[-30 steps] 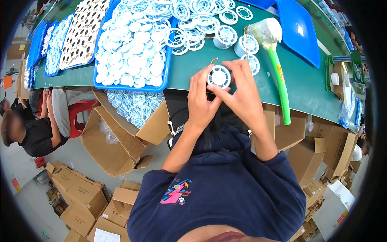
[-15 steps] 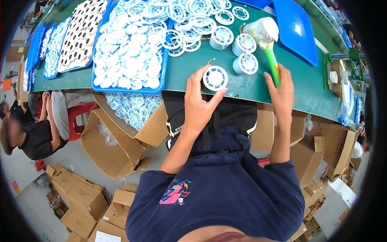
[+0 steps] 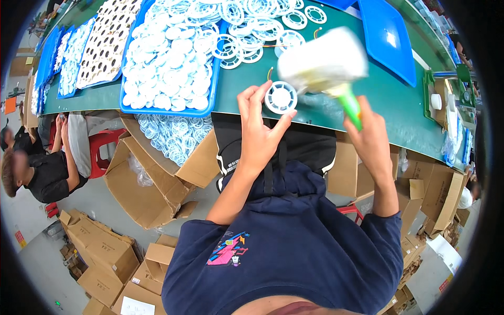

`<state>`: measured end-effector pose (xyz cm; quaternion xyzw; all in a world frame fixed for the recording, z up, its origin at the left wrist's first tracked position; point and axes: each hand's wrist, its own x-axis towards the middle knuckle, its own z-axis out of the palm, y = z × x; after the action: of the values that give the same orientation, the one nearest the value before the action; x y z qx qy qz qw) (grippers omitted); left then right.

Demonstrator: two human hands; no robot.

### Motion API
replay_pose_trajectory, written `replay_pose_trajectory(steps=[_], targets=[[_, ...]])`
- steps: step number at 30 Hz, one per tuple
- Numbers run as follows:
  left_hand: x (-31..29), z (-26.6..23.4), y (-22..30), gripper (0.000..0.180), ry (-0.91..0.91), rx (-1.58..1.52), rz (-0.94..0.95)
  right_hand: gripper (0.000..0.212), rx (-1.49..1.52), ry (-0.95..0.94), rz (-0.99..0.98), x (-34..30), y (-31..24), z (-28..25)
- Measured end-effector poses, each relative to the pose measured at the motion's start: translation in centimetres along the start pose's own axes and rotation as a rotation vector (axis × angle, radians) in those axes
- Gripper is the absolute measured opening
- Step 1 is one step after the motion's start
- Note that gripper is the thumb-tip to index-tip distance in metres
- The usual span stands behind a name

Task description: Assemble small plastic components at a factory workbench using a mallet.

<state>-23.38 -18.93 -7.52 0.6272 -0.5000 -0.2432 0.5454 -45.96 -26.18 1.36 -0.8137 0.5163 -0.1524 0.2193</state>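
Note:
My left hand (image 3: pixel 259 130) holds a white round motor housing (image 3: pixel 281 98) between fingers and thumb at the bench's near edge. A spoked disc forms its top, and a thin yellowish wire rises behind it. My right hand (image 3: pixel 371 135) is wrapped round the green handle of a mallet (image 3: pixel 348 105). The mallet's bulky, whitish wrapped head, blurred by motion, is raised just right of the held housing. Behind that head, another white housing (image 3: pixel 290 39) shows in part. Whatever else stands there is hidden.
A blue tray (image 3: pixel 211 107) heaped with small white discs stands left of my hands, with spoked white rings (image 3: pixel 252 54) beside it. At the right lies a blue tray (image 3: pixel 389 47). Cardboard boxes (image 3: pixel 144 184) sit below the bench. A seated person (image 3: pixel 50 176) is at far left.
My right hand has lifted the mallet from among the standing housings and swung its head left toward the held housing. My left hand stays nearly in place.

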Motion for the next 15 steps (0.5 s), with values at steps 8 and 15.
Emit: replay_pose_trajectory(steps=[8,15], targets=[[0.3,0.3,-0.5,0.056,-0.036,-0.15,0.047,0.025,0.026,-0.022,0.061,-0.3,0.0,-0.4],[0.3,1.7,-0.5,0.047,0.062,-0.305,-0.041,0.03,-0.043,0.006,0.068,-0.7,0.2,-0.9]])
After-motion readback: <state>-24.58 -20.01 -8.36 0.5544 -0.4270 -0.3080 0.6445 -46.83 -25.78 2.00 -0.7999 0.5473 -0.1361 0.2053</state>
